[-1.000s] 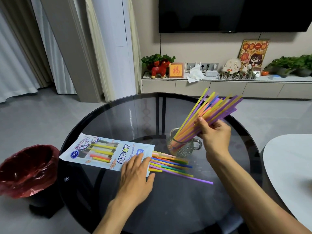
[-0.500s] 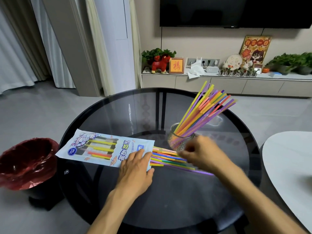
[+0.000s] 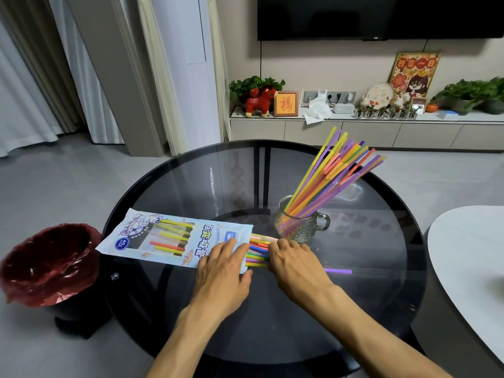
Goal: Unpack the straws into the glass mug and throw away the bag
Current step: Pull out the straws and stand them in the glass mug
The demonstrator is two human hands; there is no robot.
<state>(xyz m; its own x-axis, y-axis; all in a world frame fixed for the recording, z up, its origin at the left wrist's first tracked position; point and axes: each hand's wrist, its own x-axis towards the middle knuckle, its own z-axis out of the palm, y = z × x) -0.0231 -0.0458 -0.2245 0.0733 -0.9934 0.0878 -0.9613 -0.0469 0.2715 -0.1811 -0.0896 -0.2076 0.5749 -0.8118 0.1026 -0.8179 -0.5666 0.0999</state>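
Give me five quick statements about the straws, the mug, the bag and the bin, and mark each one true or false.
1. The mug holds straws. True.
2. The bag is in the bin. False: it lies on the table.
3. The left hand rests on the bag. True.
4. The right hand is lifted above the mug. False: it is down on the loose straws.
5. The mug lies tipped over. False: it stands upright.
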